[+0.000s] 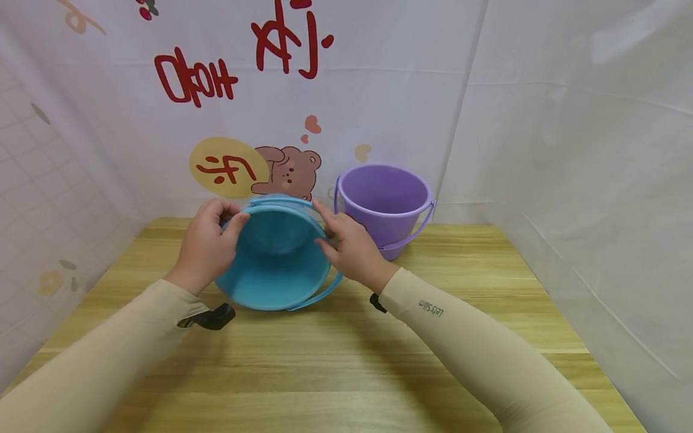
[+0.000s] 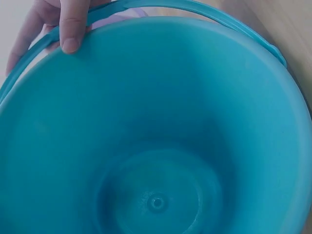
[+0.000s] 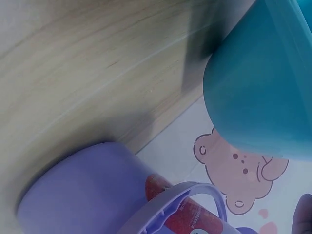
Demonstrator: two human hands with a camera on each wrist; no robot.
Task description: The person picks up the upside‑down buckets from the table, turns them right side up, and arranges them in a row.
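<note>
A blue bucket [image 1: 271, 276] is tilted on its side, its mouth facing me and its inside showing. My left hand [image 1: 208, 240] grips the upper left of its rim, thumb over the edge and the other fingers mostly hidden behind. With my right hand [image 1: 352, 243] I pinch the upper right of the rim, thumb on the inner side and index finger stretched along the top. The blue handle [image 2: 195, 7] runs round the rim's right side, passing under my right hand. Inside, the left wrist view shows the round bottom [image 2: 158, 195].
A purple bucket [image 1: 387, 228] stands upright behind my right hand, its handle hanging down in front. It carries a red label [image 3: 195, 214]. The wooden table [image 1: 303, 373] meets a white printed cloth [image 1: 400, 108] at the back and a plain one [image 1: 585, 180] at the right.
</note>
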